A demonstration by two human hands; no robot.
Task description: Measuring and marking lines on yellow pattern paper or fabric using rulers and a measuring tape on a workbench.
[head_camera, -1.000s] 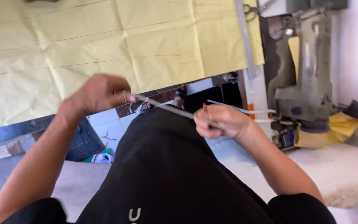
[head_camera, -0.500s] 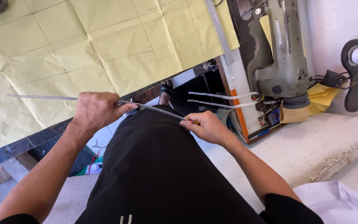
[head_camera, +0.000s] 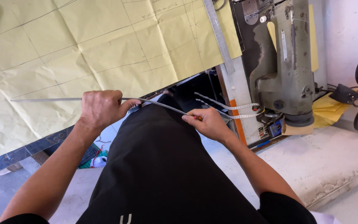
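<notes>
Nearest, black cloth (head_camera: 162, 166) draped over your lap. Above it, your left hand (head_camera: 101, 108) and right hand (head_camera: 207, 123) each have a closed grip on the thin pale measuring tape (head_camera: 162, 106), stretched between them across the cloth. Keep it taut and level. Beyond: creased yellow pattern paper (head_camera: 83, 49), grey-green sewing machine (head_camera: 289, 62).

1. A tailoring workshop; an old grey-green industrial sewing machine (head_camera: 284, 62) stands at the far right;
2. creased yellow pattern paper (head_camera: 83, 49) with drawn lines covers the table on the left;
3. a long metal ruler (head_camera: 218, 33) lies along its right edge.
</notes>
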